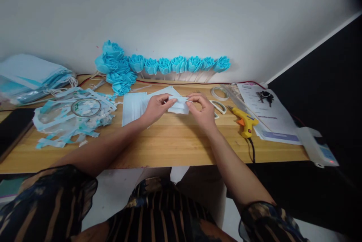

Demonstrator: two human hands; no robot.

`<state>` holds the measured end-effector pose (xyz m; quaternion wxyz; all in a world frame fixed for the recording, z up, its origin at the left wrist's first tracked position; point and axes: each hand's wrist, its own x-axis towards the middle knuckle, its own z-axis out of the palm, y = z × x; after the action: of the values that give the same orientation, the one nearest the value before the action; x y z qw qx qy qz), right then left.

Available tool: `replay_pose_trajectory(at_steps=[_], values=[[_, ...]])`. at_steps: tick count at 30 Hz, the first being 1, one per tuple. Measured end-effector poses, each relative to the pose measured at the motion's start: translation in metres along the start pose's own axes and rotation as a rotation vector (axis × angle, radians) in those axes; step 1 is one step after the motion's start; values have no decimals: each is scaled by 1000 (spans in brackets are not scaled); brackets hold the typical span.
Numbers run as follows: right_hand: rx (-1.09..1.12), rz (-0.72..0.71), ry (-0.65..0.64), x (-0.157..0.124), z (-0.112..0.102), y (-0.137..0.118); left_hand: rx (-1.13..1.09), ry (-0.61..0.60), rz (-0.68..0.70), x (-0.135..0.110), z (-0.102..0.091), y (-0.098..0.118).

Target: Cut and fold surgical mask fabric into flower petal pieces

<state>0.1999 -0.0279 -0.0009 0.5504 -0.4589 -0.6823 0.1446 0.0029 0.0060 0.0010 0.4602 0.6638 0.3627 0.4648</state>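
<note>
A person pinches a pale blue sheet point(179, 107) between two bare hands above a wooden surface point(169, 144), the left hand point(157, 110) with thumb and fingertips closed on one end, the right hand point(203, 109) likewise on the other. The fingers hide the sheet's ends, and how its layers are folded is hard to make out. The left hand partly covers flat, smooth sheets point(131, 108) lying behind it; the right hides much of the scissors point(220, 107), leaving their pale looped handles in view. At far left, the frame cuts off a stack of masks point(36, 74) and a dark slab point(15, 128), whose nature is unclear. Small print on the papers point(271, 121) at right is too blurred to read, and dark keys point(266, 96) lie on top.

Ruffled, bright blue flowers point(179, 64) line the wall point(181, 11) on thin stems, bunched thickly at the left end. Ragged strips and crumpled scraps point(56, 142) surround a round, clear-looking ring point(85, 107). Beyond the right hand sit a smooth roll of tape point(220, 93) and a yellow plastic glue gun point(246, 119) with an orange trigger, its black cord running to the front edge.
</note>
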Motion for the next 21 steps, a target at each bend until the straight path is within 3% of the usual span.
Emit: replay_pose_trajectory(at_steps=[8,16,21], values=[[40,115,-26,-1,1,2,13,-2,21,0,0,3],[-100,-32,-241,10,-4,-12,134,-28,89,-3,0,8],[-140,5,-187,12,-1,-17,98,-98,22,-4,6,0]])
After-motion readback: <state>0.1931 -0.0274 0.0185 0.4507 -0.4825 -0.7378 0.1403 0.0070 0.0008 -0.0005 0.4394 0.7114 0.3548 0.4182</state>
